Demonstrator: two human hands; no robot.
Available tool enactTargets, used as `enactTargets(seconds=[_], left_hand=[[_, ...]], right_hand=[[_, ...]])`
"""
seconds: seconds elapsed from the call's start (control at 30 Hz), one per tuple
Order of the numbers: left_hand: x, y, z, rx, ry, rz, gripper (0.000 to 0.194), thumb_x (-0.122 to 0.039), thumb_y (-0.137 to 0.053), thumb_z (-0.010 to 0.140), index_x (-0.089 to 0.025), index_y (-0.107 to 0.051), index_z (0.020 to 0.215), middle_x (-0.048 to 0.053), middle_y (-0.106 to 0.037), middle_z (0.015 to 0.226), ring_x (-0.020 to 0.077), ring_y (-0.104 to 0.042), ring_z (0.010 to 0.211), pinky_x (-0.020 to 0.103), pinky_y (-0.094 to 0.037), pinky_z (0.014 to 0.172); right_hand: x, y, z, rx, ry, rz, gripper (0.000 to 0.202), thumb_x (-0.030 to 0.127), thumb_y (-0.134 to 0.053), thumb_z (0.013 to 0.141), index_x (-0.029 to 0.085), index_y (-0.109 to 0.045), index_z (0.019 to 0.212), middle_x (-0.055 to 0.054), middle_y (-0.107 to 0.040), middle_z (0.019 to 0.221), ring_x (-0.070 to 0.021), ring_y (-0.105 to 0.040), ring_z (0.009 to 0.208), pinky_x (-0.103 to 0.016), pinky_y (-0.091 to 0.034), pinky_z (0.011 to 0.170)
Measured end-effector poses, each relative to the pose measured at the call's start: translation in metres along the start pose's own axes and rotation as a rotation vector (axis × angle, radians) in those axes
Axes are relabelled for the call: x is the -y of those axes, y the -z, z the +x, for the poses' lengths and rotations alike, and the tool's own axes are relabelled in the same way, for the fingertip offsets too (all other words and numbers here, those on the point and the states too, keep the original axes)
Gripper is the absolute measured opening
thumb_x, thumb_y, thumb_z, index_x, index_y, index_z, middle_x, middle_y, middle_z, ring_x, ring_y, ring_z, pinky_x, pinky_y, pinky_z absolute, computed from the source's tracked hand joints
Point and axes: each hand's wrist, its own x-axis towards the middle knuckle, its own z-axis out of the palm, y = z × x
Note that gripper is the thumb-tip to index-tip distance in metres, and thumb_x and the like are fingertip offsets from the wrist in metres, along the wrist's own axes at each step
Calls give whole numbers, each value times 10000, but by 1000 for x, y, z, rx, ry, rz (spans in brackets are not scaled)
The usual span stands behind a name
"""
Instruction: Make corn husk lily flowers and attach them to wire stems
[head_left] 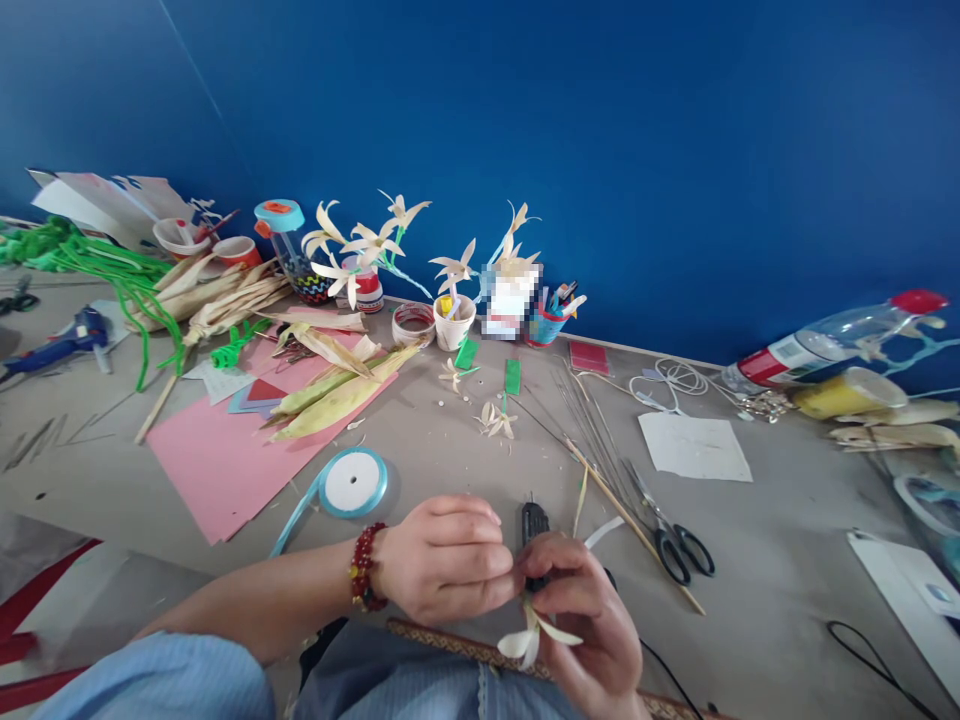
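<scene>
A pale flower, apparently made of corn husk (529, 634), hangs petals down at the table's near edge. Its upper end is pinched in the fingers of my right hand (592, 615). My left hand (448, 560), with a red bead bracelet (365, 567) at the wrist, is closed beside it. The left fingertips meet the right ones just above the petals; whatever they grip is hidden. Right behind the hands lies a black tool with a metal tip (534, 522), partly covered by my right fingers. Scissors with black handles (682, 553) lie to the right, near a thin wooden stick (637, 522).
A blue ribbon spool (354, 482) lies left of centre, near pink paper (202, 450) and corn husks (330, 400). Finished flowers (373, 240) stand in cups along the blue wall. Thin wires (592, 420), white paper (694, 446) and a plastic bottle (817, 350) are rightward.
</scene>
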Motion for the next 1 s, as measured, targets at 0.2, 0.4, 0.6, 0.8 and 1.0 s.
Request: enactTargets(seconds=[0.2,0.4,0.6,0.8,1.0], left_hand=[[0,0,2,-5,-2,-4,231,-169,-494,911,-141,-687,789,4,-699,744,125,-606,715,294,-528,842],[1,0,-2,39,34,-31,235,-181,-479,929,-154,-679,809,15,-700,761,131,-608,736,293,-526,869],[2,-1,-5,69,119,-99,271,-202,-419,961,-153,-663,853,35,-702,763,153,-604,787,307,-524,871],[2,-4,-7,83,149,-121,279,-214,-406,966,-162,-662,868,43,-685,761,155,-593,794,306,-514,873],[1,-4,-6,51,166,-128,191,-184,-463,934,-153,-648,899,44,-675,763,158,-588,797,307,-510,859]], right_hand=[[1,0,1,7,-11,-18,113,142,-506,896,214,-587,930,-65,-556,880,-218,-584,805,-382,-503,674],[0,0,-1,-11,-26,-35,161,90,-499,854,207,-591,914,-63,-571,881,-211,-591,799,-370,-507,675],[-1,-1,0,-33,-48,-73,164,89,-507,821,208,-589,898,-61,-590,867,-211,-595,794,-354,-505,672],[-2,-2,-2,-58,-70,-78,154,98,-511,826,212,-584,900,-65,-589,874,-214,-593,804,-347,-496,670],[-3,-2,-5,-79,-90,-70,111,123,-528,854,214,-583,883,-67,-588,870,-220,-595,815,-358,-503,681]])
